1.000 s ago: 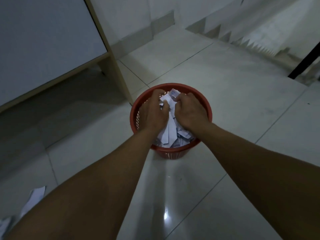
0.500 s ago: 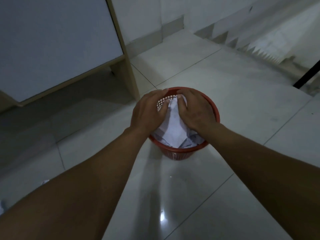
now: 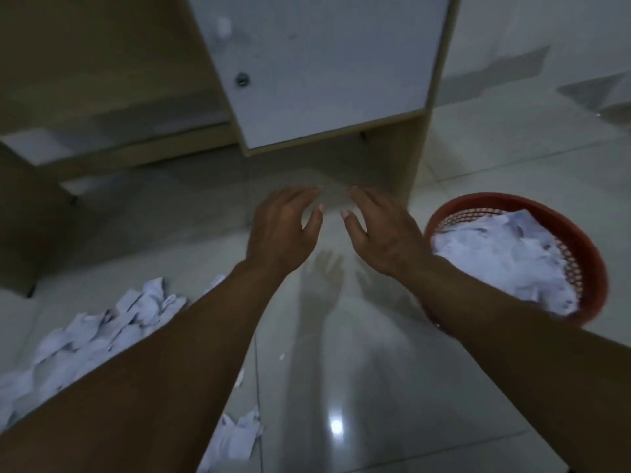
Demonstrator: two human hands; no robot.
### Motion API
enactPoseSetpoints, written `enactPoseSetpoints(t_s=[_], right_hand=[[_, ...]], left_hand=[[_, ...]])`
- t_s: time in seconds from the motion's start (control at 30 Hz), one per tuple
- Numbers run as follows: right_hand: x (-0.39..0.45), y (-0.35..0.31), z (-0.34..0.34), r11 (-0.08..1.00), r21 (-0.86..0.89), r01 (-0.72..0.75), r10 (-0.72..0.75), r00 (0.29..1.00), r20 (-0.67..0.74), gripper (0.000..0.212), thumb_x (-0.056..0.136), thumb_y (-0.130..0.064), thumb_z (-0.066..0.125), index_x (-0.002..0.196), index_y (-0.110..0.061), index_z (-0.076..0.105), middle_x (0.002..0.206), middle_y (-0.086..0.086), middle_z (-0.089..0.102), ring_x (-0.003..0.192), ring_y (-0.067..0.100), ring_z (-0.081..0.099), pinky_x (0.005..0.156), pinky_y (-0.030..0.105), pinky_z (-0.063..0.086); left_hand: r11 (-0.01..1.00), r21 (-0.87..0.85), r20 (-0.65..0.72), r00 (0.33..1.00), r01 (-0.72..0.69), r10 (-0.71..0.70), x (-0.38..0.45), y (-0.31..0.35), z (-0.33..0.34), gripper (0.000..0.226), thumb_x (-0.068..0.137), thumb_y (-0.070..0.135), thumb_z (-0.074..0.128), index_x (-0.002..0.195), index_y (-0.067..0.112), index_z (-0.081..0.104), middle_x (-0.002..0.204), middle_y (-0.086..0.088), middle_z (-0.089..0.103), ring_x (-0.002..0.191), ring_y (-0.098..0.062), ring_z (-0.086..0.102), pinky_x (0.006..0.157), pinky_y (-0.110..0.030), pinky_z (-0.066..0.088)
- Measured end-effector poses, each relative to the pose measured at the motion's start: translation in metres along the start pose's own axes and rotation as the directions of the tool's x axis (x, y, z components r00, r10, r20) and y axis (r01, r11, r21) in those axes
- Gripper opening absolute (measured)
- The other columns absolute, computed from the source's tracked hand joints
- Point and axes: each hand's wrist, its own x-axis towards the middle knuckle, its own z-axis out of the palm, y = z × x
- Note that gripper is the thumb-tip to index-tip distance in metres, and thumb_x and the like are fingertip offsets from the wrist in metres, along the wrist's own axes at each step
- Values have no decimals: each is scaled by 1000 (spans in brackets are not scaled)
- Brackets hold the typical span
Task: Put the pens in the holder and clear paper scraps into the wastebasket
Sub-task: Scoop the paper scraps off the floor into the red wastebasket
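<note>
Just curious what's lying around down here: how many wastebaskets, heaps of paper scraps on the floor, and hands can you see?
Red wastebasket: 1
Paper scrap heaps on the floor: 2, a large one and a small one
Hands: 2, left hand and right hand, both empty
Total: 5

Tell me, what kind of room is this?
Probably a study or office corner indoors: a wooden desk stands on a shiny tiled floor, with a red wastebasket of paper beside it.
</note>
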Motion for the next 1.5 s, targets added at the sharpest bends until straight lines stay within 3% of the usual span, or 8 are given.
enactPoseSetpoints(t_s=[0.37, 0.67, 0.9, 1.0, 1.1, 1.2, 1.37, 1.5], right_hand=[[-21, -112, 126, 961, 144, 235, -268, 920, 286, 42, 103, -34, 46, 141, -18, 51, 145, 5, 53, 132, 22, 48, 108, 38, 39], [-83, -126, 195, 966, 200, 163, -235, 875, 422, 39, 103, -35, 45, 139, -20, 53, 144, -2, 52, 131, 17, 48, 110, 36, 40], [-155, -90, 239, 975, 187, 120, -199, 845, 497, 46, 99, -35, 41, 133, -9, 60, 138, 10, 58, 129, 26, 52, 108, 41, 44], [-170, -78, 253, 990, 124, 67, -123, 834, 538, 40, 103, -29, 47, 138, -11, 56, 148, 11, 48, 138, 27, 42, 113, 39, 35], [-182, -71, 266, 995, 52, 86, -100, 845, 525, 41, 103, -29, 46, 138, -10, 54, 155, 15, 39, 145, 31, 32, 118, 43, 30], [-196, -68, 282, 991, -48, 127, -86, 858, 506, 51, 102, -39, 35, 142, -11, 48, 159, 23, 28, 149, 39, 21, 121, 50, 22], [-211, -80, 297, 984, -75, 164, -103, 852, 514, 68, 100, -55, 19, 156, -18, 27, 164, 23, 10, 153, 37, 2, 124, 49, 7], [-206, -94, 308, 970, 134, 205, -245, 805, 541, 66, 101, -55, 21, 157, -21, 25, 166, 16, 9, 154, 26, 1, 125, 43, 7]], left_hand=[[907, 63, -76, 908, 417, -412, -150, -105, -49, 40, 95, 35, 50, 125, 16, 68, 130, -8, 66, 121, -26, 59, 102, -37, 45], [834, 21, -66, 833, 552, -550, -254, -125, -11, 40, 96, 37, 49, 124, 16, 68, 128, -9, 66, 116, -29, 61, 95, -39, 50], [829, 33, 59, 827, 558, -559, -321, -128, 42, 49, 94, 48, 46, 126, 17, 66, 130, -12, 64, 118, -30, 58, 96, -43, 50], [838, 96, 73, 836, 537, -544, -345, -132, 58, 55, 91, 53, 53, 135, 21, 58, 146, -12, 52, 136, -30, 45, 108, -49, 41], [827, 225, 113, 829, 516, -548, -364, -134, 63, 77, 86, 71, 49, 148, 27, 43, 161, -12, 29, 152, -29, 18, 120, -58, 16], [802, 312, 157, 805, 510, -573, -382, -137, 71, 105, 74, 89, 44, 157, 28, 25, 166, -14, 8, 154, -30, -1, 120, -62, 1], [750, 339, 208, 732, 568, -648, -392, -146, 91, 115, 72, 95, 33, 160, 25, 7, 166, -14, -9, 153, -31, -10, 118, -66, 1], [759, 298, 193, 742, 579, -642, -378, -160, 99, 105, 80, 88, 16, 160, 21, 5, 166, -16, -9, 153, -31, -11, 119, -62, 0]])
